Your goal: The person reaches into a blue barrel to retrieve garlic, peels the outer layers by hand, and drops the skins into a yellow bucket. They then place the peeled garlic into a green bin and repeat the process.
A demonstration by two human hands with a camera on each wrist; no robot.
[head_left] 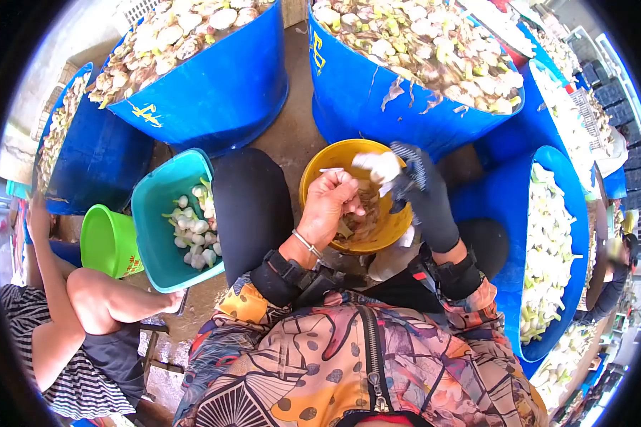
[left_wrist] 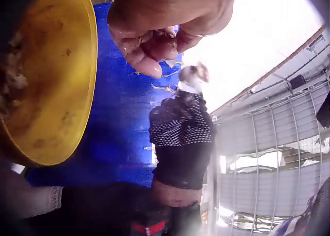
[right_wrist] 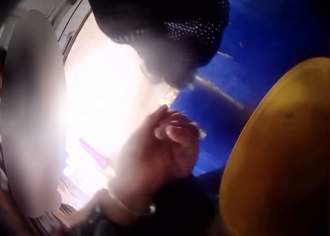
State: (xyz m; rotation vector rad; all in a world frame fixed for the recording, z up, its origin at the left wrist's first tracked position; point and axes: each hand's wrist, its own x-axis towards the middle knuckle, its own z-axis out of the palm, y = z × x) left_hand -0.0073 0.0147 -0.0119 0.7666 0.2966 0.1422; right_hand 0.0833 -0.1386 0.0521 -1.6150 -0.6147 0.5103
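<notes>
The bare left hand (head_left: 327, 206), a bracelet at its wrist, is over the left part of a yellow bucket (head_left: 311, 167). Its fingers are curled, and a thin pale piece (head_left: 331, 170) shows at them; what it is cannot be told. In the left wrist view this hand (left_wrist: 170, 14) is near the top. The right hand (head_left: 427, 203), in a black dotted glove, grips a white garlic bulb (head_left: 382, 166) over the bucket's upper right rim. The left wrist view shows the bulb (left_wrist: 192, 77) blurred at the gloved fingertips (left_wrist: 188, 94). Brownish peel (head_left: 363, 220) lies in the bucket.
Large blue tubs (head_left: 214, 85) full of garlic stand ahead and on the right (head_left: 584, 270). At the left are a teal basin (head_left: 149, 235) holding garlic bulbs and a green bucket (head_left: 107, 238). Another person (head_left: 64, 341) sits at the far left.
</notes>
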